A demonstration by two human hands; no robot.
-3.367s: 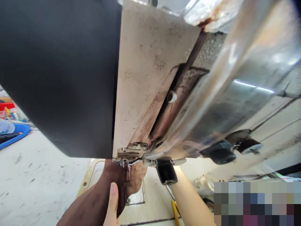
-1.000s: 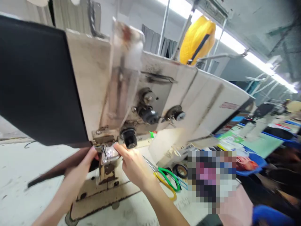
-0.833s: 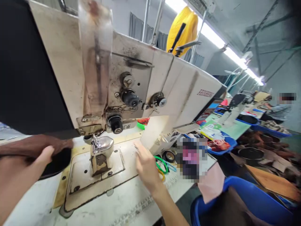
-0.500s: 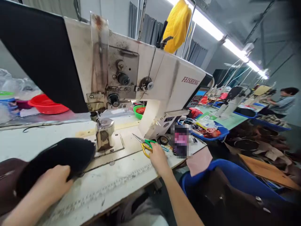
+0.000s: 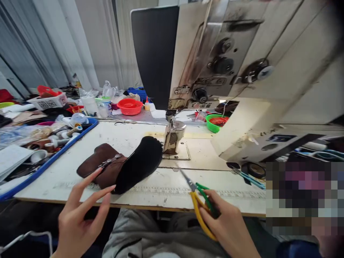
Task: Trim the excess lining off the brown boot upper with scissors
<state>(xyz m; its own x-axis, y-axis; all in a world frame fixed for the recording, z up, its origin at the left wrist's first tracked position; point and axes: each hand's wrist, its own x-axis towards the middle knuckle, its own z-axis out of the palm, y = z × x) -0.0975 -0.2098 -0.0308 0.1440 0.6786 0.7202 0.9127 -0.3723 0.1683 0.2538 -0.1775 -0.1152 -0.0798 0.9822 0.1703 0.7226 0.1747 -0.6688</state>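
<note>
A brown shoe upper (image 5: pixel 107 168) with a black, sole-shaped part (image 5: pixel 141 165) lies on the white machine table, its black toe close beside the sewing machine's post (image 5: pixel 173 138). My left hand (image 5: pixel 82 215) is at the table's front edge with fingers spread; two fingertips reach the brown upper and the black part's heel, and whether they press on them I cannot tell. A pair of scissors (image 5: pixel 194 190) with one yellow and one green handle is in my right hand (image 5: pixel 224 218), fingers through or around the handles. Its blades point up-left toward the post.
A blue tray (image 5: pixel 92 125) crowded with spools and tools borders the table at left. Behind stand a red basin (image 5: pixel 130 106) and a green basin (image 5: pixel 213 127). Under the machine arm lie a tape roll (image 5: pixel 254 170) and light-blue scissors (image 5: pixel 247 177). A pixelated patch hides the right side.
The view has swung left. My right hand has lifted the scissors from beside the machine base and brought them to the table's front. My left hand has loosened, its fingers now spread.
</note>
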